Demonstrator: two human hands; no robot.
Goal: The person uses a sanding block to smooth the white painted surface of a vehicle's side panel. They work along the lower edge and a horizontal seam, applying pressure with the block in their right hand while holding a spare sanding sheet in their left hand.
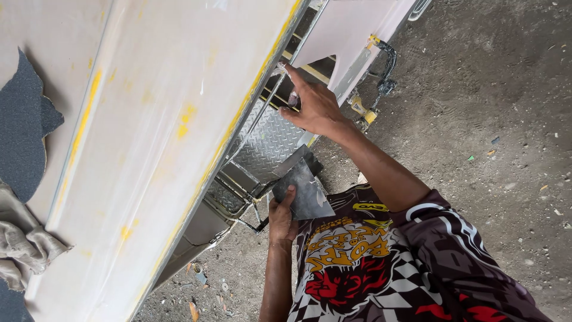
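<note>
While the right hand (313,107) presses open fingers to the panel edge (262,77), the left hand (281,217) grips a grey, smeared plate (305,189).

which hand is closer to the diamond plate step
Left. The left hand, holding a grey flat metal sheet, sits just below the diamond plate step. The right hand reaches up past it to the yellow edge of the vehicle panel.

Your right hand (314,107) pressed fingertips against the pale vehicle panel (161,131) edge; your left hand (281,216) gripped 1 grey metal sheet (304,191).
</note>
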